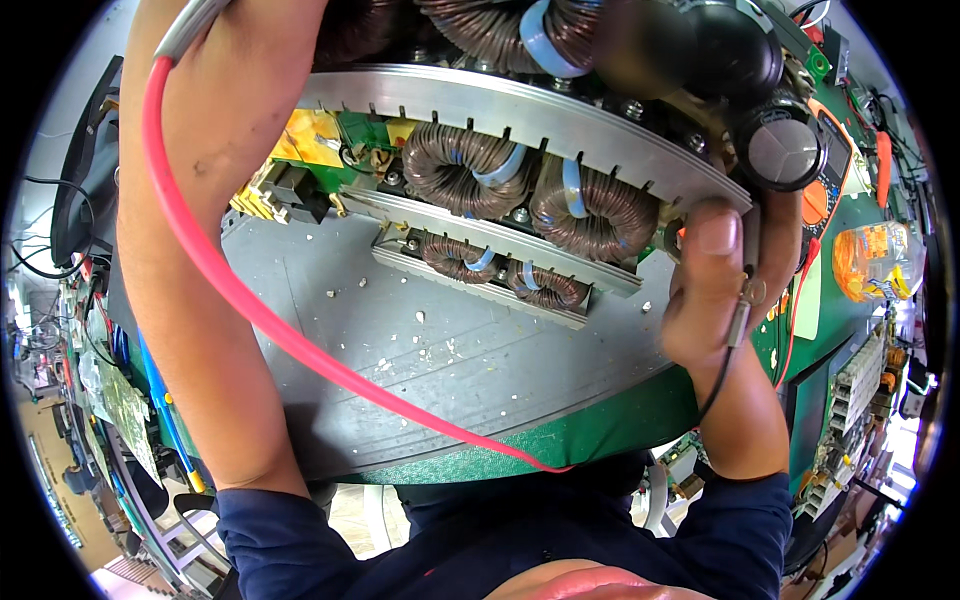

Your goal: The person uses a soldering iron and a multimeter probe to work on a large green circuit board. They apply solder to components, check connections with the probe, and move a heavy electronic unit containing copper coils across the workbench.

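A large circuit board assembly fills the upper middle, with aluminum heatsinks (520, 100), copper toroid coils (460, 170) with blue ties, a lower row of smaller coils (455, 255) and black cylindrical parts (785, 150) at the right. My right hand (718, 280) grips the assembly's right corner, thumb against the heatsink end, fingers partly hidden behind it. A metal-tipped black lead (738, 330) lies along that hand. My left forearm reaches up past the top edge; its hand is out of frame. A red cable (350, 370) with a metal sleeve runs over that forearm and arcs down across the worktop.
A grey mat (400, 330) with white crumbs lies on a green bench surface (530, 450). An orange multimeter (815, 205), a plastic container (865, 262) and stacked boards (850, 400) are on the right. Blue-handled tools (165, 390), wires and boards crowd the left.
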The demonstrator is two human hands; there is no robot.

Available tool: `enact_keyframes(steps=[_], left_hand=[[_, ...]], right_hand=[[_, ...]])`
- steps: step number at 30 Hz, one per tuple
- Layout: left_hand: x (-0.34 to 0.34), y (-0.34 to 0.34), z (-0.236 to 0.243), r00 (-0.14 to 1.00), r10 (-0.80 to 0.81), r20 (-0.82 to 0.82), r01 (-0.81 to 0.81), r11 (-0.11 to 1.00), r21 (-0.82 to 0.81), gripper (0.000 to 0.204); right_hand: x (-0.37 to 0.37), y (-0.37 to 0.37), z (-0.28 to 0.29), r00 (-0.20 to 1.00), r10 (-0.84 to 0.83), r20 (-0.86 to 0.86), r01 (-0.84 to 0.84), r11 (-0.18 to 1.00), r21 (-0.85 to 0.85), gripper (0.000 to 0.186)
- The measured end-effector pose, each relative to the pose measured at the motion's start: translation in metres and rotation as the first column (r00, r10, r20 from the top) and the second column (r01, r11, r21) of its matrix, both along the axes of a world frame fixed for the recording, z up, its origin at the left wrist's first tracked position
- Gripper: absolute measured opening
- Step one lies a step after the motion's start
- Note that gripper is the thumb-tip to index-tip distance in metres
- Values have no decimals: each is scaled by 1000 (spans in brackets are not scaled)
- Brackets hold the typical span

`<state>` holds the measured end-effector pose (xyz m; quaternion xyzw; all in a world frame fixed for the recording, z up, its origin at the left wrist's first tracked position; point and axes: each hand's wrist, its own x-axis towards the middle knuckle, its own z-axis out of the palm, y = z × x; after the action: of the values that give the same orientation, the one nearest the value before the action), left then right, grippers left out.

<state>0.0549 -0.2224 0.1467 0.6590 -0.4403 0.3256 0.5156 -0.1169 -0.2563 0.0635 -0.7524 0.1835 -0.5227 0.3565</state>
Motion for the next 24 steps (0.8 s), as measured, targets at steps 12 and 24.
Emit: enact_keyframes(steps=[12, 24], left_hand=[[45, 33, -1, 907, -418, -47, 413, 864, 289, 67], [50, 38, 13, 789, -574, -219, 611, 696, 378, 62]], right_hand=[[3, 7, -8, 954, -38, 298, -25, 978, 205, 65], [0, 6, 0, 988, -153, -5, 152, 981, 118, 59]])
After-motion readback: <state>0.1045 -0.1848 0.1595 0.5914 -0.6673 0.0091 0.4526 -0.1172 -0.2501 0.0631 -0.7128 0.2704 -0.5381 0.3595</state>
